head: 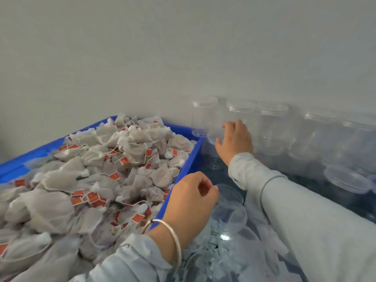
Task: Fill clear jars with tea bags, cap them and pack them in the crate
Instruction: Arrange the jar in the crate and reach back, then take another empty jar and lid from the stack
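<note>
A blue crate (pixel 192 157) on the left is heaped with mesh tea bags (pixel 91 169) that carry red tags. Empty clear jars (pixel 272 127) stand in a row along the wall at the right. My right hand (pixel 236 139) reaches to the left end of that row, where its fingers and thumb curl round a clear jar (pixel 211 134) just past the crate's corner. My left hand (pixel 191 196) hovers at the crate's right rim with loosely curled fingers. I see nothing in it. Clear lids (pixel 230 216) lie below it.
More clear lids (pixel 345 179) lie on the blue surface at the right, in front of the jars. A plain wall closes off the back. My right forearm crosses the space between the crate and the jar row.
</note>
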Tool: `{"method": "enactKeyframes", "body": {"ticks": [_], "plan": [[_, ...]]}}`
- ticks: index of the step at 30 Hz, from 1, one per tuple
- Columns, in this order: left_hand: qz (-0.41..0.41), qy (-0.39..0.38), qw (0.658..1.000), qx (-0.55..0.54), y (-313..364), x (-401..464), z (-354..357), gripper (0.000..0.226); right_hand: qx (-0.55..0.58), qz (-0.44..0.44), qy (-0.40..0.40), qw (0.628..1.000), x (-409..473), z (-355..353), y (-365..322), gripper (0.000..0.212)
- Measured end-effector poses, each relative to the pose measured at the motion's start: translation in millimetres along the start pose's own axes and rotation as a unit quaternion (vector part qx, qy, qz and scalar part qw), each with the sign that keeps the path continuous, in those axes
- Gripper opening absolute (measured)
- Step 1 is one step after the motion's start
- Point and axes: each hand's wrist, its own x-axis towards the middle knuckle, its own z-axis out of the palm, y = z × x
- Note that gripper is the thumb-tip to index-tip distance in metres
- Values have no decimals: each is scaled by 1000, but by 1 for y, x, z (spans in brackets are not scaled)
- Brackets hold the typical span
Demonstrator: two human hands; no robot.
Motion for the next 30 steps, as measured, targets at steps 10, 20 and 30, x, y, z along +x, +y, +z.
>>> {"method": "enactKeyframes", "body": {"ticks": [10,20,30], "plan": [[11,34,999,-18,3,-2,-4,16,283,322,-73,901,91,59,-87,103],[20,69,997,-34,1,0,-3,18,315,254,8,914,75,63,-86,84],[70,109,991,-33,47,-14,-29,23,413,131,10,901,-46,-36,-46,60]]}}
